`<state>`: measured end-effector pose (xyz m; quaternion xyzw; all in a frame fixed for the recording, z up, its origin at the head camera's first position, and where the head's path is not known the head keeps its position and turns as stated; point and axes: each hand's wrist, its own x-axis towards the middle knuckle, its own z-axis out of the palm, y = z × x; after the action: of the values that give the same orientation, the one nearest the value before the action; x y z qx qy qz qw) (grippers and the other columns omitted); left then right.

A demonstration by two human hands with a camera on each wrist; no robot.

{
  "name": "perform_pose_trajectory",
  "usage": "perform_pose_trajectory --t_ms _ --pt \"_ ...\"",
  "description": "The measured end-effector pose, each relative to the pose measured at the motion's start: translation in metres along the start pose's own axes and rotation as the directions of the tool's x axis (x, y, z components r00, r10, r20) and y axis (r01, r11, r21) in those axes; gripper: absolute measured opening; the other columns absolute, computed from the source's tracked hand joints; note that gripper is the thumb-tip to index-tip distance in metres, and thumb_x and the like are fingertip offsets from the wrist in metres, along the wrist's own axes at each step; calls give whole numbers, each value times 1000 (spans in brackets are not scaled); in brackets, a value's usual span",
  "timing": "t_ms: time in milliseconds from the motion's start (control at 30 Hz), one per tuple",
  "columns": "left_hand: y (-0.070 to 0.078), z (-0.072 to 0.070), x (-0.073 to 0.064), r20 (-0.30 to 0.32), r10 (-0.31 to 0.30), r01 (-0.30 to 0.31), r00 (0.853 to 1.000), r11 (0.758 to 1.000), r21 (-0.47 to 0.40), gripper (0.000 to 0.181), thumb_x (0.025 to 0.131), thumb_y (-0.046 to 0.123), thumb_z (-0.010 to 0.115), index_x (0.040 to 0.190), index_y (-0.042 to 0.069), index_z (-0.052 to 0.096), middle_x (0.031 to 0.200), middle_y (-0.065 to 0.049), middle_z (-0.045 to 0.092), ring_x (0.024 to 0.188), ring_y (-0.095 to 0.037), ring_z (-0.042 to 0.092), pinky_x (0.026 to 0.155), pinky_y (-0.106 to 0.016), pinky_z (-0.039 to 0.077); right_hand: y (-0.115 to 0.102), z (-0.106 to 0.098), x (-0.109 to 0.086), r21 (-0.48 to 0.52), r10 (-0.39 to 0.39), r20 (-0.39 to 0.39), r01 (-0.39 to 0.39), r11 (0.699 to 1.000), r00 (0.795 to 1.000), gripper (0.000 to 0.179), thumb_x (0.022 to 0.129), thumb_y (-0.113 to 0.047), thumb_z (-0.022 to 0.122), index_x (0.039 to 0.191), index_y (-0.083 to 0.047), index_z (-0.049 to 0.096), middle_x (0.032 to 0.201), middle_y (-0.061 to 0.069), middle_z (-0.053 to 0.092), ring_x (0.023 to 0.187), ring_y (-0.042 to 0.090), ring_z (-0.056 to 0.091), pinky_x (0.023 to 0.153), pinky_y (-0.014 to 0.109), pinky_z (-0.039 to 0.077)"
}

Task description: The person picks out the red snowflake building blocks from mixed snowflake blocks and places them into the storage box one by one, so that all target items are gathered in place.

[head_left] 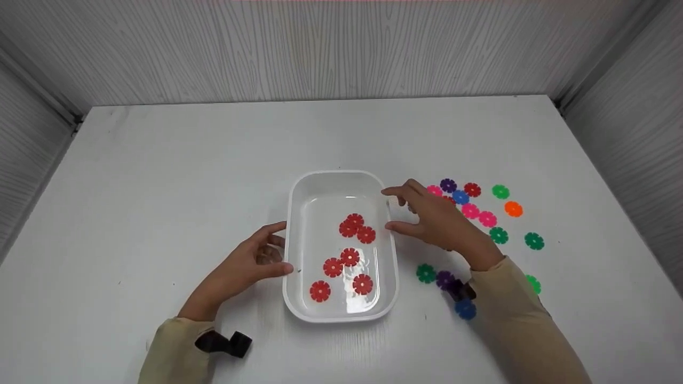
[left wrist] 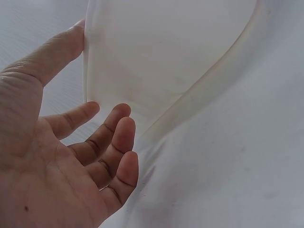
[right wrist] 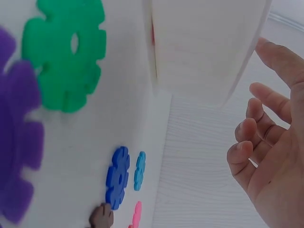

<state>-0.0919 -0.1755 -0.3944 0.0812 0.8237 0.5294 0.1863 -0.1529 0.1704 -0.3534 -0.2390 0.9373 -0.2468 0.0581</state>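
A white rectangular tray (head_left: 341, 314) stands on the table with several red flower-shaped discs (head_left: 320, 291) lying inside it. At its left side is my left hand (head_left: 245, 266), thumb tip at the rim and fingertips by the outer wall. The left wrist view shows that hand's fingers (left wrist: 124, 135) loosely bent beside the tray wall. On the opposite side my right hand (head_left: 435, 216) has its thumb and index fingertips right at the right rim. Its other fingers (right wrist: 245, 128) are relaxed and hold nothing in the right wrist view.
Right of the tray, several loose flower discs lie scattered, among them an orange disc (head_left: 514, 208), a dark green disc (head_left: 534, 241) and a purple disc (head_left: 448, 185). A blue disc (head_left: 466, 309) lies near my right sleeve. A wood-grain wall (head_left: 320, 53) bounds the table's back edge.
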Motion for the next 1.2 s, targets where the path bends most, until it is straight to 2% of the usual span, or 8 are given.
perform_pose_trajectory --t_ms 167,400,700,800,900,1033,1100,1200 --pt "1 0 0 -6 -5 5 1000 1000 4 77 80 28 77 146 17 38 120 -10 55 100 -22 53 87 -34 46 17 -10 -2 9 23 -18 -23 1000 1000 59 86 -35 72 138 -21 49 119 13 54 99 28 58 83 45 56" --pt "0 0 -1 -9 -3 3 1000 1000 -7 77 80 27 77 146 17 39 120 -10 55 100 -22 53 87 -34 46 48 -29 -7 4 53 -84 -52 999 995 56 88 -30 70 139 -21 50 115 13 52 102 29 55 85 47 55" --pt "-1 0 1 -1 15 -15 1000 1000 -18 74 80 25 76 145 19 40 120 -10 56 98 -22 54 87 -34 47 88 -47 -14 -10 203 -79 -205 979 976 58 91 -30 67 143 -21 45 116 14 50 97 25 49 77 32 47" --pt "-1 0 2 0 24 -24 1000 1000 -12 73 81 26 76 145 19 40 120 -10 56 98 -22 54 87 -34 47 98 -49 -15 0 258 -59 -259 966 964 58 91 -30 67 143 -21 44 117 14 50 99 26 48 77 34 47" --pt "-1 -1 2 1 24 -24 1000 1000 -6 73 81 27 76 145 19 40 120 -11 56 98 -22 54 87 -34 47 106 -49 -15 6 298 -12 -298 955 954 57 92 -34 65 143 -19 44 121 16 48 104 30 48 85 44 50" --pt "-1 -1 2 0 16 -16 1000 1000 -13 73 81 26 76 145 19 40 120 -11 56 98 -22 54 86 -33 47 112 -45 -14 9 346 73 -347 938 935 61 91 -41 64 144 -19 43 131 20 43 119 39 46 97 59 43" --pt "-1 0 1 0 10 -10 1000 1000 -15 73 81 26 76 145 19 40 120 -11 55 98 -22 54 86 -33 48 114 -43 -13 9 369 100 -372 928 924 62 91 -42 64 144 -20 42 134 20 41 125 41 44 99 62 41" --pt "-1 0 1 0 6 -6 1000 1000 -15 74 81 27 76 145 19 40 120 -11 56 99 -22 54 86 -33 47 114 -40 -12 6 388 122 -391 920 914 62 89 -44 65 142 -21 45 133 18 41 125 40 44 99 61 42"
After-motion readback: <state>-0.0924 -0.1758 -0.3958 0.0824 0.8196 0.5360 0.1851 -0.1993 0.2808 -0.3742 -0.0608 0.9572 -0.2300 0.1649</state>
